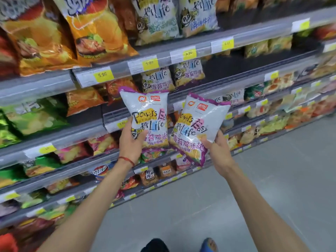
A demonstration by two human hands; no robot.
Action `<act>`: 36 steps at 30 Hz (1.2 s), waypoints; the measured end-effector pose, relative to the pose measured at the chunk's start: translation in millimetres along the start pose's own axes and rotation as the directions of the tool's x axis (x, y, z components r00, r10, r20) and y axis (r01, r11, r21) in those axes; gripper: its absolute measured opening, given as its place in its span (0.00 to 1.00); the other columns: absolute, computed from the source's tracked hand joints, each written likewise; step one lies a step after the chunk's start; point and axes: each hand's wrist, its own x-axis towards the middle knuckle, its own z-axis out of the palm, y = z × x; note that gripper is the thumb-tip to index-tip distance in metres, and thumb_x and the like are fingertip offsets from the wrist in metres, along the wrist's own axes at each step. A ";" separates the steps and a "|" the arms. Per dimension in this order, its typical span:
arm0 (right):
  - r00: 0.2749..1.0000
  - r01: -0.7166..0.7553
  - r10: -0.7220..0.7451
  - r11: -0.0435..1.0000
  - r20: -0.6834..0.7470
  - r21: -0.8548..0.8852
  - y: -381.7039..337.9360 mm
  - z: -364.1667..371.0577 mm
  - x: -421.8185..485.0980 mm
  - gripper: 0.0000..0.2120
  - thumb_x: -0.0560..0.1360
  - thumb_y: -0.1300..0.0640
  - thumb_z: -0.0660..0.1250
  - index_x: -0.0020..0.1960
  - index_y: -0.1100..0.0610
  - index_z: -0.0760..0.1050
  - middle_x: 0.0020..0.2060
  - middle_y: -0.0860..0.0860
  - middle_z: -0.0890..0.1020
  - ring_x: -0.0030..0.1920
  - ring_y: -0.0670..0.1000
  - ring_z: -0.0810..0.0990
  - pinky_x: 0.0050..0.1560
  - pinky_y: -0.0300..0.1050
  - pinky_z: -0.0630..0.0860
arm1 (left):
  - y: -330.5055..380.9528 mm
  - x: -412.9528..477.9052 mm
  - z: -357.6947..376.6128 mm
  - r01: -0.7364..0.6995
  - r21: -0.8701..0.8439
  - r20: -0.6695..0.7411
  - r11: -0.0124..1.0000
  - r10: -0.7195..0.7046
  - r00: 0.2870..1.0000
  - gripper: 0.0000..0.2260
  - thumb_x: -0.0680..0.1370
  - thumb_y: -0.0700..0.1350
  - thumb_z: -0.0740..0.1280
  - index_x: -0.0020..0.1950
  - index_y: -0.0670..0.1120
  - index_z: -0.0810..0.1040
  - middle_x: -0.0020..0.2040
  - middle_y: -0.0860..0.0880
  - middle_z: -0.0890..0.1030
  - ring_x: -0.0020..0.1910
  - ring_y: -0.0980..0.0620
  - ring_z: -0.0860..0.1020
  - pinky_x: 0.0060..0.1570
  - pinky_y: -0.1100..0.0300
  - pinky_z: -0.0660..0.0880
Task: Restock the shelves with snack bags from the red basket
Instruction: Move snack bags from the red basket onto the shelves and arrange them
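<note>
I hold two white snack bags with purple edges up in front of the shelves. My left hand (131, 142) grips the lower left of the left bag (148, 113), which stands upright. My right hand (219, 150) grips the lower right of the right bag (197, 124), tilted to the right. Matching bags (158, 80) stand on the second shelf right behind them, with a dark gap (236, 67) to their right. At the bottom left corner shows a red thing (7, 242), maybe the basket.
Shelves full of chip bags run from left to far right, with yellow price tags (102, 75) along their grey rails. Large orange bags (94, 28) overhang the top shelf at left. The grey floor (254, 179) lies to the right; my shoes (209, 245) show at the bottom.
</note>
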 end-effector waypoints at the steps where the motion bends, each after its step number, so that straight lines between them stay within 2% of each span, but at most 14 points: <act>1: 1.000 0.004 -0.004 1.000 0.011 -0.011 -7.6 -7.2 11.7 0.23 0.80 0.63 0.70 0.72 0.54 0.69 0.61 0.52 0.84 0.54 0.49 0.87 0.45 0.45 0.84 | 7.2 1.2 7.8 0.002 0.007 -0.019 1.000 -0.002 1.000 0.28 0.79 0.46 0.70 0.77 0.50 0.64 0.73 0.55 0.68 0.71 0.58 0.65 0.73 0.52 0.64; 6: 0.998 -0.005 0.008 0.999 0.062 -0.042 -37.5 -27.9 70.8 0.30 0.80 0.58 0.71 0.77 0.52 0.61 0.65 0.52 0.81 0.61 0.53 0.84 0.62 0.60 0.81 | 27.5 20.2 35.6 0.026 0.024 -0.082 0.999 -0.024 0.996 0.29 0.79 0.52 0.69 0.78 0.52 0.64 0.74 0.53 0.71 0.73 0.53 0.68 0.72 0.47 0.66; 10: 0.996 -0.007 0.011 0.999 0.091 -0.039 -56.9 -28.6 117.0 0.27 0.80 0.57 0.70 0.75 0.50 0.62 0.64 0.50 0.82 0.62 0.54 0.83 0.65 0.61 0.78 | 33.3 45.9 53.7 0.063 -0.005 -0.116 0.998 -0.063 0.991 0.32 0.76 0.62 0.68 0.77 0.55 0.63 0.73 0.54 0.71 0.72 0.51 0.69 0.70 0.43 0.68; 12: 0.995 -0.002 0.005 0.999 0.097 -0.033 -64.3 -30.1 140.9 0.25 0.79 0.56 0.72 0.73 0.52 0.66 0.62 0.51 0.83 0.60 0.55 0.84 0.63 0.61 0.79 | 33.8 60.3 63.4 0.069 -0.028 -0.120 0.997 -0.072 0.990 0.31 0.77 0.60 0.68 0.78 0.55 0.63 0.73 0.56 0.71 0.72 0.53 0.69 0.70 0.45 0.68; 16: 0.992 0.043 -0.036 0.997 0.119 -0.061 -79.7 -28.2 177.3 0.27 0.76 0.52 0.75 0.72 0.51 0.71 0.61 0.50 0.84 0.62 0.56 0.83 0.65 0.63 0.77 | 38.4 84.0 81.9 0.039 -0.026 -0.149 0.999 -0.043 0.988 0.30 0.78 0.57 0.68 0.78 0.55 0.61 0.71 0.61 0.67 0.69 0.61 0.66 0.67 0.59 0.65; 19: 0.988 0.056 -0.043 0.994 0.145 -0.090 -84.3 -27.3 200.7 0.31 0.72 0.47 0.78 0.72 0.50 0.71 0.61 0.48 0.84 0.62 0.54 0.83 0.66 0.61 0.77 | 44.8 95.6 91.1 0.060 -0.002 -0.172 0.998 -0.060 0.983 0.32 0.78 0.57 0.67 0.79 0.54 0.58 0.76 0.56 0.65 0.72 0.57 0.64 0.67 0.57 0.65; 21: 0.984 0.054 -0.030 0.989 0.174 -0.136 -90.0 -26.3 208.5 0.29 0.74 0.47 0.76 0.71 0.51 0.71 0.61 0.48 0.84 0.61 0.50 0.82 0.64 0.56 0.78 | 47.7 100.7 95.0 0.075 0.008 -0.183 0.997 -0.072 0.980 0.33 0.79 0.56 0.67 0.79 0.54 0.57 0.77 0.53 0.64 0.74 0.53 0.63 0.70 0.53 0.65; 24: 0.983 0.100 -0.063 0.972 0.171 -0.211 -91.9 -28.3 217.4 0.19 0.81 0.53 0.70 0.69 0.54 0.67 0.60 0.48 0.81 0.55 0.43 0.80 0.46 0.36 0.77 | 49.7 104.2 98.3 0.106 0.021 -0.205 0.994 -0.099 0.974 0.32 0.79 0.55 0.67 0.79 0.52 0.57 0.76 0.54 0.64 0.71 0.58 0.62 0.71 0.53 0.63; 26: 0.979 0.143 -0.094 0.950 0.180 -0.279 -90.5 -30.5 220.0 0.17 0.83 0.53 0.66 0.69 0.53 0.67 0.63 0.49 0.79 0.51 0.43 0.80 0.37 0.33 0.76 | 50.2 104.7 102.9 0.110 0.027 -0.219 0.994 -0.101 0.970 0.32 0.79 0.54 0.68 0.79 0.51 0.59 0.76 0.55 0.64 0.71 0.59 0.62 0.73 0.54 0.62; 28: 0.975 0.186 -0.129 0.922 0.182 -0.341 -88.5 -30.5 217.5 0.18 0.85 0.53 0.62 0.73 0.52 0.66 0.64 0.48 0.78 0.48 0.44 0.80 0.36 0.36 0.76 | 51.5 102.9 109.4 0.124 0.030 -0.228 0.992 -0.114 0.967 0.32 0.79 0.55 0.68 0.79 0.51 0.59 0.78 0.53 0.63 0.75 0.54 0.62 0.73 0.53 0.62; 30: 0.962 0.208 -0.125 0.912 0.243 -0.353 -86.1 -32.2 212.1 0.21 0.85 0.51 0.60 0.77 0.50 0.63 0.65 0.46 0.77 0.57 0.48 0.80 0.43 0.38 0.74 | 54.0 99.0 115.3 0.140 0.033 -0.241 0.990 -0.128 0.962 0.32 0.79 0.54 0.68 0.80 0.51 0.58 0.78 0.52 0.62 0.76 0.53 0.61 0.73 0.54 0.61; 32: 0.934 0.220 -0.108 0.924 0.340 -0.312 -87.2 -33.9 206.2 0.27 0.83 0.48 0.64 0.79 0.48 0.59 0.67 0.42 0.74 0.65 0.47 0.75 0.52 0.38 0.72 | 57.1 96.9 119.3 0.142 0.030 -0.254 0.989 -0.130 0.958 0.32 0.79 0.53 0.68 0.80 0.52 0.58 0.78 0.53 0.62 0.76 0.55 0.61 0.71 0.58 0.60; 34: 0.911 0.238 -0.089 0.910 0.402 -0.338 -87.9 -37.2 205.0 0.38 0.76 0.45 0.74 0.79 0.48 0.57 0.66 0.39 0.74 0.65 0.43 0.74 0.61 0.40 0.70 | 59.0 96.2 122.2 0.133 0.032 -0.274 0.991 -0.119 0.954 0.31 0.79 0.52 0.68 0.79 0.52 0.58 0.78 0.54 0.62 0.72 0.60 0.60 0.67 0.66 0.60; 36: 0.902 0.285 -0.093 0.862 0.421 -0.420 -87.3 -39.0 208.5 0.50 0.67 0.43 0.82 0.78 0.50 0.56 0.67 0.45 0.74 0.65 0.47 0.74 0.65 0.46 0.70 | 63.2 95.4 124.3 0.127 0.006 -0.290 0.992 -0.120 0.950 0.31 0.79 0.51 0.69 0.79 0.51 0.59 0.75 0.56 0.63 0.69 0.62 0.60 0.63 0.72 0.63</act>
